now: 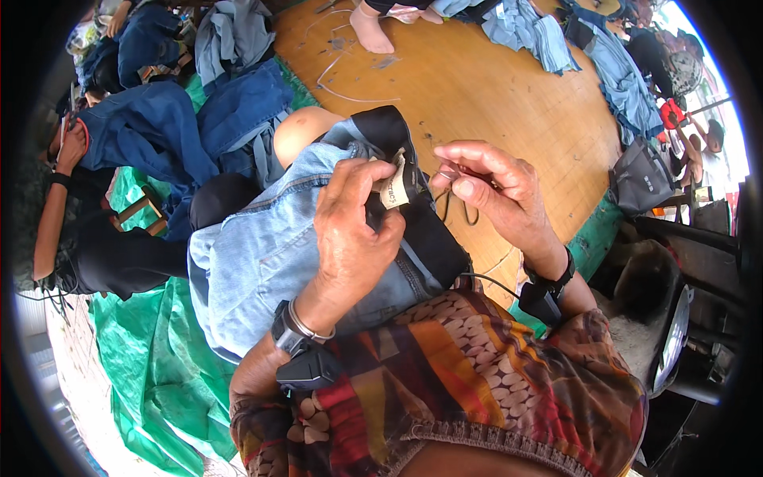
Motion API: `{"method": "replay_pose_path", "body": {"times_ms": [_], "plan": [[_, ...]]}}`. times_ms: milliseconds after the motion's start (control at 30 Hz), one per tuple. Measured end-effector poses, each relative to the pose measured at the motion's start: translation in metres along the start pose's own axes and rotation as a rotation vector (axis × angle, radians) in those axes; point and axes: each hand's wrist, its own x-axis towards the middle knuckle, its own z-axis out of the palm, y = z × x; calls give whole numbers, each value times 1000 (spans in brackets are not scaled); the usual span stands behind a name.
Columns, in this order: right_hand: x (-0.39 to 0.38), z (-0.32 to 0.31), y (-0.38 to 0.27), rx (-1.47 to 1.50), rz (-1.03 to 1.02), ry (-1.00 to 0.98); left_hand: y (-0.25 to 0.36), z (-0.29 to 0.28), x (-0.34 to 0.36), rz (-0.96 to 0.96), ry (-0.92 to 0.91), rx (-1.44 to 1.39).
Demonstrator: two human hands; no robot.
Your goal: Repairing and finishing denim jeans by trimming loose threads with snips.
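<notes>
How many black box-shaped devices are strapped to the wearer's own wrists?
2: a black device on the left wrist, near a silver bangle, and a second device on the right wrist. None seems hidden.

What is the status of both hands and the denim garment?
Left hand holding cream label. Right hand raised, contents unclear. Denim garment across lap. Dark cord beneath right hand.
</notes>
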Motion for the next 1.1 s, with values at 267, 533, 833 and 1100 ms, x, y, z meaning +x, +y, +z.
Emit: {"method": "replay_pose_path", "body": {"times_ms": [267,533,833,1100], "plan": [[14,-16,-20,-418,-67,-136,-5,3,-4,64,29,32],[24,-17,-19,-617,-244,-98,-6,3,-5,84,7,74],[26,-19,-24,-684,-176,-129,-2,1,-3,129,9,130],[23,-22,-23,-604,-187,-107,-5,4,-5,54,24,43]]}}
